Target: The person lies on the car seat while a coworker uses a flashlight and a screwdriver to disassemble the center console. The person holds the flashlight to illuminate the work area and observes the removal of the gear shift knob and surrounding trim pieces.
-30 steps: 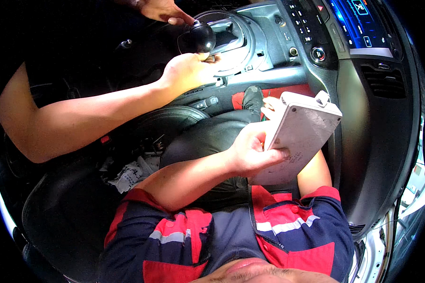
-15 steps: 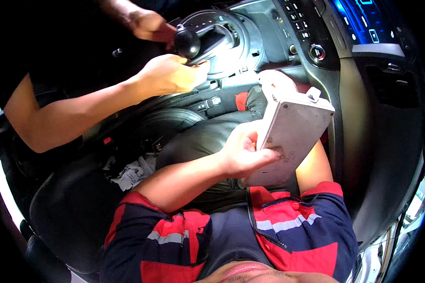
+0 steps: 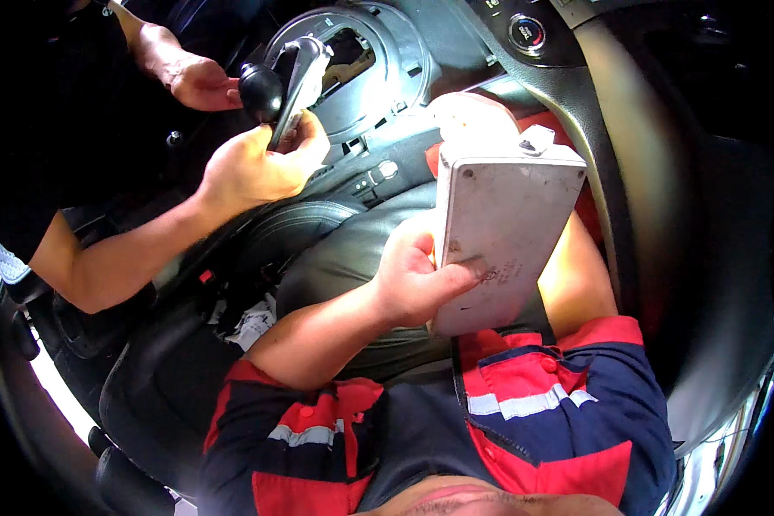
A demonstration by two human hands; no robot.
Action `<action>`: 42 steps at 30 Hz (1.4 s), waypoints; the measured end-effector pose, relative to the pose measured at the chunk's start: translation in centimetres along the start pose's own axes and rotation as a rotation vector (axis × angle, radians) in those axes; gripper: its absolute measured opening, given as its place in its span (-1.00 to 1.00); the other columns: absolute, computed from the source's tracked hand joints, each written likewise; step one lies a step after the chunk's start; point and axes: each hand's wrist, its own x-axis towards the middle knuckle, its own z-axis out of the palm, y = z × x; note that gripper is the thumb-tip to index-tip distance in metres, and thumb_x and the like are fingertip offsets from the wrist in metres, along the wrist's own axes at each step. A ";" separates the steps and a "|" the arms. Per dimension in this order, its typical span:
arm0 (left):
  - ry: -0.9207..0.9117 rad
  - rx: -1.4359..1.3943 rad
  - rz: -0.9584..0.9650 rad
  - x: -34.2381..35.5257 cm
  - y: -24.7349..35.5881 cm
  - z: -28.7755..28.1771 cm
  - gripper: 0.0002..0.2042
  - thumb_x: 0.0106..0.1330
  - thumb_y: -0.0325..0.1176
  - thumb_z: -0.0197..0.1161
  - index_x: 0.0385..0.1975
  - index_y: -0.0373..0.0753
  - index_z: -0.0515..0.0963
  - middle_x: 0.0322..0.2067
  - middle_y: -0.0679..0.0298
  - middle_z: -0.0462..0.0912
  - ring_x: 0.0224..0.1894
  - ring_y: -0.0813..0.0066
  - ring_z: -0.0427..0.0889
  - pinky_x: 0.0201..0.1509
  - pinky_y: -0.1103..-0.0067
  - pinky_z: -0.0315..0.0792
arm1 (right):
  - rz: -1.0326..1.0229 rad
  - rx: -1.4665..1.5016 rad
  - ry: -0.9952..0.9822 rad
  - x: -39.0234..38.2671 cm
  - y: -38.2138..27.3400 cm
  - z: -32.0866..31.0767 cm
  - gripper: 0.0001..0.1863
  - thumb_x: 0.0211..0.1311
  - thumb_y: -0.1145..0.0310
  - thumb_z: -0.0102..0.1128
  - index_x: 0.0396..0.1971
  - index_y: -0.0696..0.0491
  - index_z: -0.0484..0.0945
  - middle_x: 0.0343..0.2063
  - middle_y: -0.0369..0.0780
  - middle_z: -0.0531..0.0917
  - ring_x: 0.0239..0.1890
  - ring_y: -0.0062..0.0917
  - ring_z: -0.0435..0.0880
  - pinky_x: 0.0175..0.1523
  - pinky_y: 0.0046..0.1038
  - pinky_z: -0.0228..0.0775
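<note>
My left hand (image 3: pixel 421 275) is closed on the near left side of a flat, scuffed white box-shaped lamp (image 3: pixel 512 232), with the thumb across its back. The lamp is tilted, and bright light falls on the console beyond it. My right forearm (image 3: pixel 580 275) passes behind the lamp, which hides the fingers of my right hand. A pale, washed-out shape (image 3: pixel 475 116) shows past the lamp's far edge; I cannot tell whether it is my hand. To the left, a co-worker's hand (image 3: pixel 262 168) grips a tilted dark trim panel (image 3: pixel 297 82) beside a round black gear knob (image 3: pixel 261 93).
A round opening in the centre console (image 3: pixel 353 56) lies beyond the co-worker's hands. The co-worker's other hand (image 3: pixel 202 83) is by the knob. Black seats (image 3: pixel 159 396) lie to the left, with crumpled white material (image 3: pixel 254 322) between. A control dial (image 3: pixel 526 34) is at the upper right.
The co-worker has lifted and tilted the trim panel with the knob away to the left, baring the console opening. The view has shifted; my left hand still holds the lamp.
</note>
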 end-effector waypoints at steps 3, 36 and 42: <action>-0.003 0.076 0.019 0.1 -0.1 -0.2 -0.75 0.13 -0.47 0.18 -0.19 -0.38 0.58 -0.21 0.20 0.67 -0.15 0.51 0.61 -0.05 0.53 0.47 | -0.001 0.024 -0.002 -0.2 0.1 0.1 -0.75 0.21 0.37 0.10 -0.18 0.18 0.55 -0.30 -0.15 0.61 -0.26 -0.40 0.60 -0.13 -0.42 0.46; -0.046 0.184 0.083 -0.1 -1.1 -1.2 -0.74 0.19 -0.38 0.26 -0.14 -0.32 0.60 -0.25 0.14 0.71 -0.20 0.43 0.69 -0.12 0.51 0.53 | -0.015 0.225 -0.038 -1.3 -0.2 0.1 -0.72 0.23 0.35 0.12 -0.12 0.19 0.52 -0.26 -0.18 0.60 -0.24 -0.47 0.58 -0.11 -0.47 0.44; -0.058 0.271 0.110 -0.3 0.8 -1.0 -0.76 0.19 -0.37 0.25 -0.17 -0.32 0.61 -0.26 0.14 0.71 -0.21 0.42 0.70 -0.13 0.50 0.53 | -0.014 0.227 -0.039 -1.2 -0.2 0.3 -0.71 0.24 0.34 0.13 -0.11 0.19 0.51 -0.26 -0.19 0.60 -0.23 -0.49 0.58 -0.10 -0.48 0.44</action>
